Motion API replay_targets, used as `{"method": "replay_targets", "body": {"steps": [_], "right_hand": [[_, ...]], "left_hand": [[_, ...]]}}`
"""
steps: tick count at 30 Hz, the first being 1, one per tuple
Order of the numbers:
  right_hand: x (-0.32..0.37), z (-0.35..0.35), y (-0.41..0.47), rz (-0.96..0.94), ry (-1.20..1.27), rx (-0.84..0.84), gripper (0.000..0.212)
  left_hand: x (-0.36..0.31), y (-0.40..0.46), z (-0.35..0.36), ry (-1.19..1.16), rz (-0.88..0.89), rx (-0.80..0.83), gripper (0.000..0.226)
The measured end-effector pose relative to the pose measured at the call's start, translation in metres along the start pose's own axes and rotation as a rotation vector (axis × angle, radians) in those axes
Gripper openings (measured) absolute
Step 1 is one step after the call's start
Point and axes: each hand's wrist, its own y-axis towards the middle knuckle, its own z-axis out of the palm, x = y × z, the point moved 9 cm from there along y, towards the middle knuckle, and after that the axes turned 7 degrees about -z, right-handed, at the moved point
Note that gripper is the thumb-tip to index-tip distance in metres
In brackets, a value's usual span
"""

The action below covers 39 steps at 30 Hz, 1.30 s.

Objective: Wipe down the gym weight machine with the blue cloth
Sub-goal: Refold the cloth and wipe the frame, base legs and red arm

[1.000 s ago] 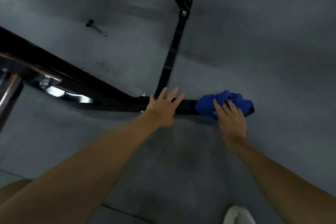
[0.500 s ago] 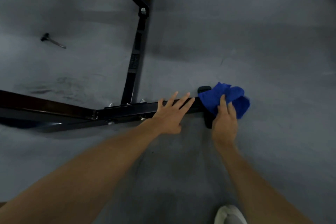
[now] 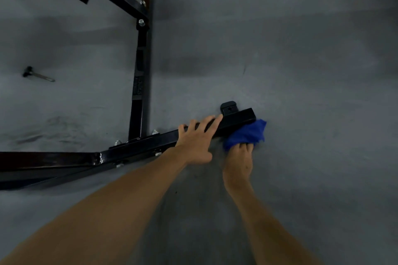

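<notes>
The person's left hand (image 3: 197,141) lies flat with fingers spread over the black base bar (image 3: 137,149) of the weight machine, close to its right end. Just beside it, the right hand (image 3: 239,160) grips the bunched blue cloth (image 3: 245,134) against the bar's near side at that end. A loose pin (image 3: 37,74) lies on the grey floor (image 3: 301,71), far left.

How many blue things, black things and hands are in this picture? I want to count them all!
Blue things: 1, the blue cloth.
Black things: 2, the weight machine frame and a small black-headed pin lying on the floor.
Hands: 2, the left hand resting on the frame's bar and the right hand gripping the cloth.
Total: 5
</notes>
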Motion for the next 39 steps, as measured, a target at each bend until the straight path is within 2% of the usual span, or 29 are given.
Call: {"method": "replay_targets", "body": {"steps": [2, 4, 7, 9, 12, 15, 18, 20, 22, 24, 26, 27, 31, 36, 37, 39], "right_hand": [[0.006, -0.012, -0.009, -0.184, -0.002, 0.033, 0.026], [0.003, -0.038, -0.006, -0.223, 0.084, -0.019, 0.024], [0.004, -0.100, 0.019, -0.176, 0.069, -0.333, 0.043], [0.022, -0.115, 0.042, -0.252, -0.002, -0.402, 0.043], [0.054, -0.086, 0.059, -0.360, -0.016, -0.319, 0.034], [0.103, -0.032, 0.035, -0.596, -0.076, -0.236, 0.028], [0.147, 0.006, 0.003, -0.655, 0.052, -0.102, 0.023], [0.176, 0.018, -0.009, -0.620, 0.188, -0.030, 0.027], [0.202, 0.027, -0.018, -0.581, 0.352, 0.061, 0.026], [0.234, 0.043, -0.043, -0.717, 0.385, 0.134, 0.025], [0.256, 0.072, -0.076, -0.942, 0.134, 0.145, 0.033], [0.261, 0.084, -0.086, -0.985, 0.005, 0.133, 0.038], [0.283, 0.102, -0.058, -1.009, -0.211, 0.183, 0.058], [0.294, 0.142, 0.023, -1.033, -0.490, 0.369, 0.050], [0.297, 0.144, 0.019, -1.047, -0.470, 0.369, 0.049], [0.300, 0.132, -0.006, -0.996, -0.279, 0.417, 0.048]], "left_hand": [[-0.001, -0.001, -0.001, -0.017, 0.003, 0.009, 0.118], [-0.001, 0.000, -0.002, -0.022, 0.000, 0.016, 0.116], [-0.001, -0.001, -0.002, -0.021, -0.001, 0.031, 0.118], [-0.001, -0.001, -0.004, -0.025, 0.013, 0.030, 0.118], [0.008, 0.000, -0.003, -0.098, 0.005, 0.041, 0.114], [0.045, -0.012, 0.000, -0.089, -0.036, 0.033, 0.112], [0.098, -0.050, 0.005, 0.174, -0.044, 0.024, 0.106], [0.136, -0.082, 0.006, 0.351, -0.058, 0.016, 0.097], [0.180, -0.112, 0.004, 0.437, -0.152, 0.017, 0.086], [0.215, -0.134, 0.005, 0.506, -0.247, 0.049, 0.073], [0.233, -0.140, 0.008, 0.564, -0.308, 0.113, 0.066], [0.237, -0.139, 0.009, 0.557, -0.343, 0.138, 0.065], [0.237, -0.130, -0.001, 0.469, -0.397, 0.127, 0.069], [0.240, -0.121, -0.002, 0.455, -0.379, 0.085, 0.073], [0.241, -0.124, -0.002, 0.459, -0.382, 0.079, 0.072], [0.240, -0.127, 0.000, 0.440, -0.373, 0.067, 0.071]]}}
